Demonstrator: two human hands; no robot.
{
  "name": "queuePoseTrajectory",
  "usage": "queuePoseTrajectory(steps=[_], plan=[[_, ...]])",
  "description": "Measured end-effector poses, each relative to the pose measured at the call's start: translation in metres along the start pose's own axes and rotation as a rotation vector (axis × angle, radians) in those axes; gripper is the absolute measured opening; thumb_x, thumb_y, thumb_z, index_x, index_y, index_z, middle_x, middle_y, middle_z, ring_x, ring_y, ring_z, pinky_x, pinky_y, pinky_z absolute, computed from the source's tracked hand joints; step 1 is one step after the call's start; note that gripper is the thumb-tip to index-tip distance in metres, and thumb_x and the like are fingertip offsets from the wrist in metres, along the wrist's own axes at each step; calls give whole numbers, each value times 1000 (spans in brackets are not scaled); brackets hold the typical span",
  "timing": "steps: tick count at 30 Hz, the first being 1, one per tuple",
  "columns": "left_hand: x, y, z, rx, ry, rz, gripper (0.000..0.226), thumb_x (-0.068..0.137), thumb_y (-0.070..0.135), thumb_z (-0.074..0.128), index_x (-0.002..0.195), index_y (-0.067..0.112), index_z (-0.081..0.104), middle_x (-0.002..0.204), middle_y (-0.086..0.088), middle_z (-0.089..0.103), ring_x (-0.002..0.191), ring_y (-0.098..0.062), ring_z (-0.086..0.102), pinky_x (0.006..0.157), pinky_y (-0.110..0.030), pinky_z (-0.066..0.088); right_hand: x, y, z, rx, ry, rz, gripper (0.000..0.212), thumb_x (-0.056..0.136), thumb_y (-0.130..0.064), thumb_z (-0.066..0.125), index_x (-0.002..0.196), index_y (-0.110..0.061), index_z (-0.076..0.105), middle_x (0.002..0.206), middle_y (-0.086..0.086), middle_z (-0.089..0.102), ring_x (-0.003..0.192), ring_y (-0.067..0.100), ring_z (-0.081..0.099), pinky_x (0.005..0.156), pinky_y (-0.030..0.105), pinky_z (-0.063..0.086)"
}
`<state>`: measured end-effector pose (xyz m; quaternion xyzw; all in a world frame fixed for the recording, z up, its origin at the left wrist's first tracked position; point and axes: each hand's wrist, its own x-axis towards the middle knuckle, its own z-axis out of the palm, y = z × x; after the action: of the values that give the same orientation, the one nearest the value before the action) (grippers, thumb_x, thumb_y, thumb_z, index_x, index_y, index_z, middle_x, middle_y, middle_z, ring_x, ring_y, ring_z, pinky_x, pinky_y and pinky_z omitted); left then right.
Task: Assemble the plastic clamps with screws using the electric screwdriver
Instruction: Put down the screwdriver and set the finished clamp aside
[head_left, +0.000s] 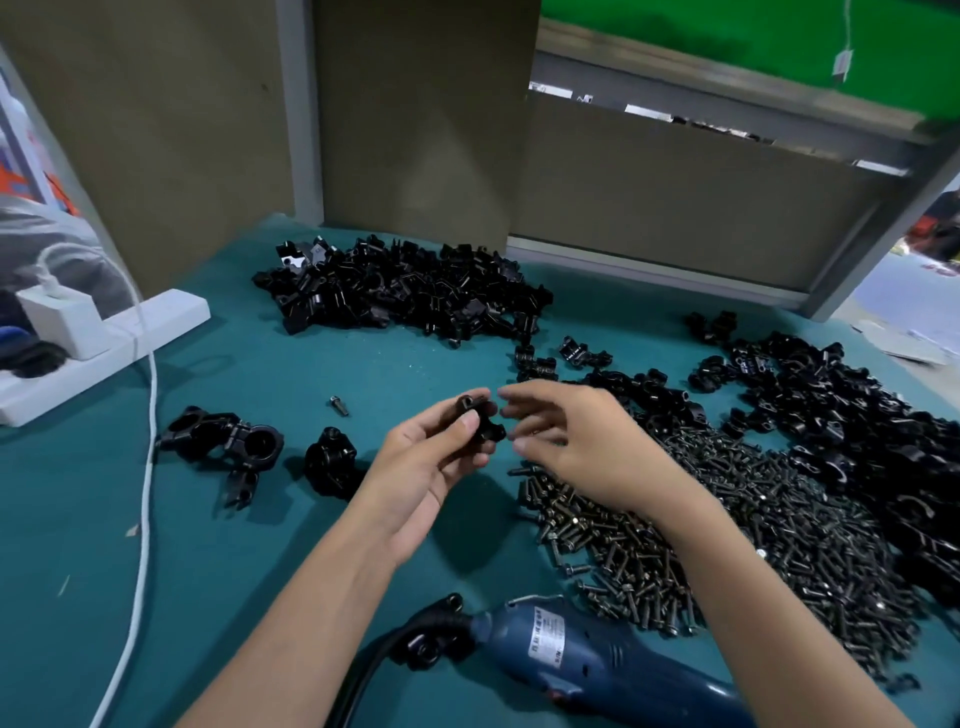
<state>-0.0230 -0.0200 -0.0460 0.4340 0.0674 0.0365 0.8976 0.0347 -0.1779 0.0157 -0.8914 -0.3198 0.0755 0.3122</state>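
Just left of the screw heap (727, 530), raised off the worktop (260, 519), our left grip (431, 467) pinches a black clamp piece (480, 423) between thumb and fingers, its long axis tilted up and away from us. Our right grip (587, 447) hangs over the heap's left edge, just right of the piece, fingers loosely curled; we cannot tell whether it carries a screw. The electric screwdriver (597, 654) lies on the heap's near side, nearer our right, which we judge should feed the screw.
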Motion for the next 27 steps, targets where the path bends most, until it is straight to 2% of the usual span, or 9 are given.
queuePoseTrajectory(steps=[5,9,13,16,18,21,23,25,27], plan=[[2,-6,1,-117,52,-58,24,93,4,54,115,-2,64,98,-10,70,70,-13,66,64,-21,58,49,34,-19,-87,272,135,33,93,2,51,122,-7,63,107,3,67,93,9,59,71,-4,39],[4,-9,2,-185,84,-87,30,98,11,51,121,-4,62,109,-12,69,76,-17,70,72,-26,60,94,67,-23,-116,342,301,34,94,-3,55,127,-2,58,116,12,66,98,18,61,87,20,47],[8,-10,5,-215,48,-85,36,84,14,59,116,-1,66,103,-14,72,86,-24,71,73,-30,60,129,93,-26,-293,339,416,48,92,-7,55,139,-4,47,103,15,64,99,34,60,79,41,52],[11,-13,7,-184,14,-70,36,85,10,59,118,-3,62,105,-15,69,94,-27,70,80,-33,60,145,113,-29,-394,231,543,47,93,-10,54,139,-8,44,115,17,62,109,35,52,91,46,44],[12,-15,8,-155,-8,-58,39,82,9,62,118,-5,59,109,-16,68,100,-30,69,84,-34,59,150,122,-28,-450,196,565,33,94,-14,57,127,-8,57,111,14,65,113,34,52,101,46,36],[13,-14,6,-124,-23,-46,39,79,7,66,116,-5,57,118,-18,68,107,-32,69,87,-33,58,149,126,-24,-516,257,490,20,91,-11,63,110,-13,69,104,9,70,113,32,52,101,43,33],[14,-14,5,-103,-28,-50,38,80,8,66,115,-4,58,119,-18,69,109,-33,68,89,-34,58,143,123,-25,-456,309,438,17,90,-9,64,105,-13,72,105,9,71,106,30,57,97,41,41],[16,-14,3,-79,-32,-53,35,81,8,66,114,-3,59,117,-16,70,111,-33,66,92,-34,57,135,111,-26,-226,380,402,9,90,-9,68,97,-13,69,102,11,70,83,23,62,75,34,53],[16,-14,3,-66,-26,-53,30,86,4,64,115,-3,59,116,-15,71,113,-34,65,95,-35,56,120,92,-25,0,422,338,10,87,-12,72,88,-13,62,96,10,69,74,19,63,61,28,52]])
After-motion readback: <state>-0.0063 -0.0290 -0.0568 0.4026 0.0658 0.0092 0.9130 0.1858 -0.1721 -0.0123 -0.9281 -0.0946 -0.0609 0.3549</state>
